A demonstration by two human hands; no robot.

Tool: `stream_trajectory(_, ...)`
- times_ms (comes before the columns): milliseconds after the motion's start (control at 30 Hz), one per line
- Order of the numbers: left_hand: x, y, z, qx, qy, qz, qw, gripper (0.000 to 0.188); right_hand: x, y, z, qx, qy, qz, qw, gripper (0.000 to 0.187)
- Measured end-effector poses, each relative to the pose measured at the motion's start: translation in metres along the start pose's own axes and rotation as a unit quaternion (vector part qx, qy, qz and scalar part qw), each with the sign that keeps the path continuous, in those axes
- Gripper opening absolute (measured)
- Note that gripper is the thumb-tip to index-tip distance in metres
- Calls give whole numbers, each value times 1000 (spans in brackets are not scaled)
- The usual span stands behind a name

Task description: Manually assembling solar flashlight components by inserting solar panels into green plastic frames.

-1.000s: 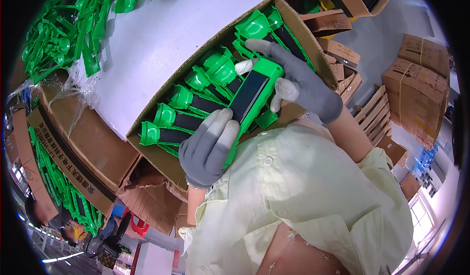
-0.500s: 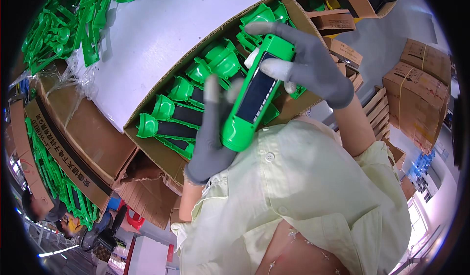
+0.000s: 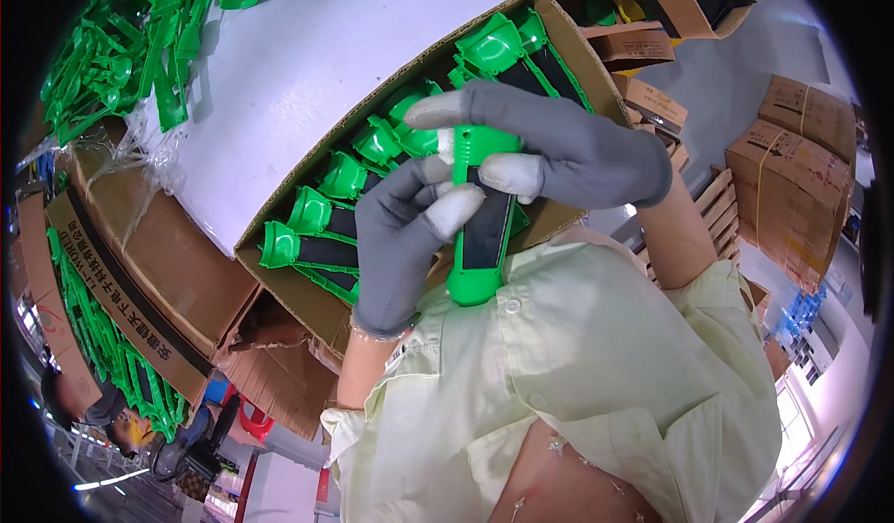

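Over an open cardboard box (image 3: 597, 57), I hold a long green plastic casing (image 3: 477, 285) with a black panel (image 3: 485, 236) set in its face. My left hand (image 3: 396, 244), in a grey glove with pale fingertips, grips its left side, the thumb pressing on the panel. Gloved the same way, my right hand (image 3: 559, 150) wraps its upper part, thumb on the front and fingers across the top. The casing's lower end comes close to my shirt. Similar green casings with black panels (image 3: 326, 253) lie in rows in the box below; my hands hide some of them.
On the white table (image 3: 279, 85) a heap of loose green plastic parts (image 3: 121, 67) spreads at the far left. More green pieces (image 3: 116, 346) fill a carton at the left. Strapped cardboard boxes (image 3: 787, 197) and a wooden pallet (image 3: 717, 211) stand to the right.
The casing has turned from slanted to nearly upright. My left thumb has come onto its panel, and my right hand has moved down and left across its upper end.
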State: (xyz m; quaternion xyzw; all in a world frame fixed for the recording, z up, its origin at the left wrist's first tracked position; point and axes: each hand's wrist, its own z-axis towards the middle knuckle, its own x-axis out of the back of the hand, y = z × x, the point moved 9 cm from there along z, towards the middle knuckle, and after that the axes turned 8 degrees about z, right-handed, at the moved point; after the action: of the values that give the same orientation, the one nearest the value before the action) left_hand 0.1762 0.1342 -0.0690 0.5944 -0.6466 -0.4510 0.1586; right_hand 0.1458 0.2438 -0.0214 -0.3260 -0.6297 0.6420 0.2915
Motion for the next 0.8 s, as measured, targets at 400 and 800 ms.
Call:
stream_trajectory(400, -5, 7, 1, -26, -11, -8, 1000, 22, 11, 15, -15, -160, 164, 162, 960, 32)
stream_trajectory(800, -12, -5, 0, -7, -81, -44, 996, 23, -8, 33, -21, -161, 187, 280, 928, 18)
